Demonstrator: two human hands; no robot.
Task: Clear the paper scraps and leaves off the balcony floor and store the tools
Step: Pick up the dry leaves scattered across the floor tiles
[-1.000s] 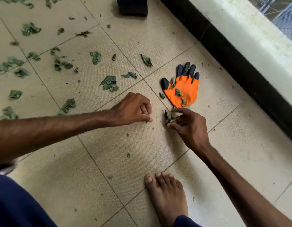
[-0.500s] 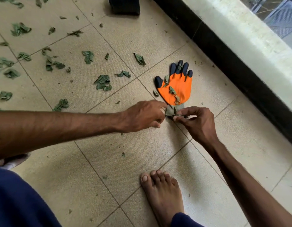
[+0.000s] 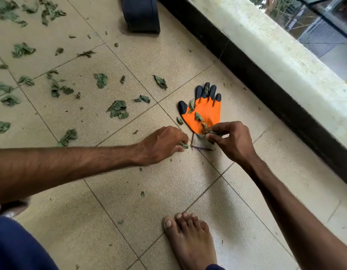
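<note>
At the glove [image 3: 207, 111], left hand [image 3: 164, 145] has withdrawn.

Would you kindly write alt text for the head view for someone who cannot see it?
The left hand and right hand each pinch leaf scraps beside an orange glove on a tiled floor; more leaves litter it.

we can read no text, label, brand, number or sign anywhere in view.
</note>
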